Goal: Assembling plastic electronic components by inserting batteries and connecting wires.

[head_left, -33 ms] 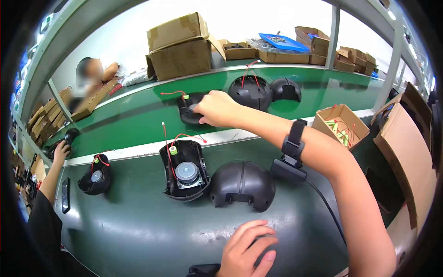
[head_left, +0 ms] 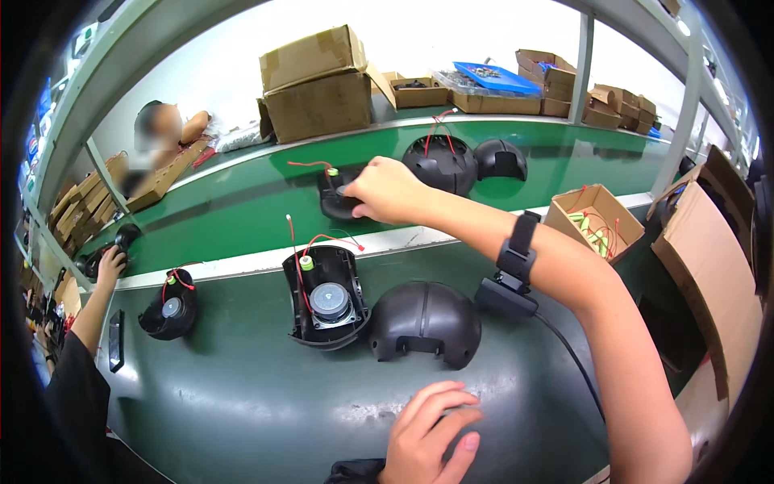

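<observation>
My right hand (head_left: pixel 385 192) reaches across to the green belt, its fingers closed on the edge of a black speaker housing (head_left: pixel 337 206) with a green battery cell and red wire. Part of that housing is hidden by the hand. My left hand (head_left: pixel 431 436) hovers low over the near worktop, fingers loosely bent and apart, holding nothing. Ahead of it lie an open black speaker housing (head_left: pixel 300 323) with a round grey speaker, a green cell and red wires, and a domed black cover (head_left: pixel 426 321) right beside it.
A round black housing (head_left: pixel 442 168) and a curved black cover (head_left: pixel 501 160) sit on the belt (head_left: pixel 572 153). Battery cells fill a cardboard box (head_left: pixel 595 222) at right. Another housing (head_left: pixel 171 310) stands left, near a co-worker's hand (head_left: pixel 111 264). A cable trails from my right wrist strap (head_left: pixel 516 254).
</observation>
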`<state>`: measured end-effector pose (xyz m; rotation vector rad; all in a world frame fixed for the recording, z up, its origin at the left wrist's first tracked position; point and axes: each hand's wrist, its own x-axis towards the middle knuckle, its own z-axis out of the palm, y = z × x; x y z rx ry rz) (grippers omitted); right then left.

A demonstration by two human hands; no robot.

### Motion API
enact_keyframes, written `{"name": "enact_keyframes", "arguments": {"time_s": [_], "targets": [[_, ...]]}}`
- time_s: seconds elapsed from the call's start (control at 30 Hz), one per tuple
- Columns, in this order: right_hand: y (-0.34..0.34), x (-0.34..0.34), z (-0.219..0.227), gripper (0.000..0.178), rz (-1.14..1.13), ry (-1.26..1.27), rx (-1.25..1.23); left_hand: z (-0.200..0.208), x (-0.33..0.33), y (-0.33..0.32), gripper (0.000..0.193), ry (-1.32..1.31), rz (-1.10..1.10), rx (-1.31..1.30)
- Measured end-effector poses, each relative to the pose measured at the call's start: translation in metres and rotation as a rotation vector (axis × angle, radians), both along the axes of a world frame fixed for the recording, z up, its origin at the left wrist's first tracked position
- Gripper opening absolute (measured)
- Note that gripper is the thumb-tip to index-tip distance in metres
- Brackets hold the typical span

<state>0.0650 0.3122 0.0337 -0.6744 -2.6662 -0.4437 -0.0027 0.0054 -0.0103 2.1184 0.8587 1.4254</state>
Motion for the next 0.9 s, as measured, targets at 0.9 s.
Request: {"name": "enact_keyframes", "arguments": {"time_s": [0.9], "targets": [[0.042, 0.237, 0.034, 0.046, -0.824, 0.354, -0.132, 0.034, 0.008, -0.016, 0.057, -0.306, 0.006, -0.603]]}}
